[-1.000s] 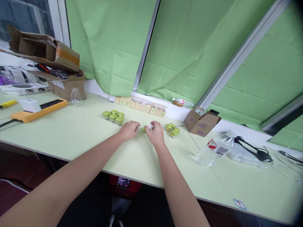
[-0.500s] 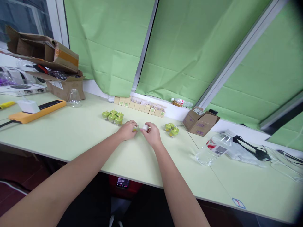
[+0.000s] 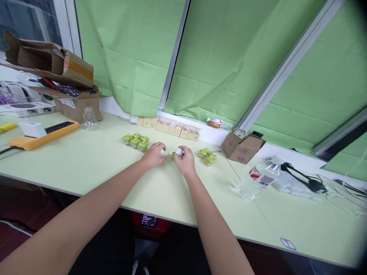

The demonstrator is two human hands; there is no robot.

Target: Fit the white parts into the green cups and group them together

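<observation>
- White piece (image 3: 179, 151) gripped in right hand (image 3: 185, 162), mid-desk (image 3: 166, 194), nearer far edge; green bit (image 3: 173, 156) by its thumb.
- Left hand (image 3: 154, 155) apart from it, fingers closed round small clear piece (image 3: 163, 152).
- Green-topped cups (image 3: 134, 142) left of left hand; second cluster (image 3: 210, 157) right of right hand.
- Small cartons (image 3: 177, 131) lined along desk's far edge.

Both forearms (image 3: 107, 189) are bare, and plain black clothing (image 3: 185, 250) covers the legs (image 3: 110, 236).
</observation>
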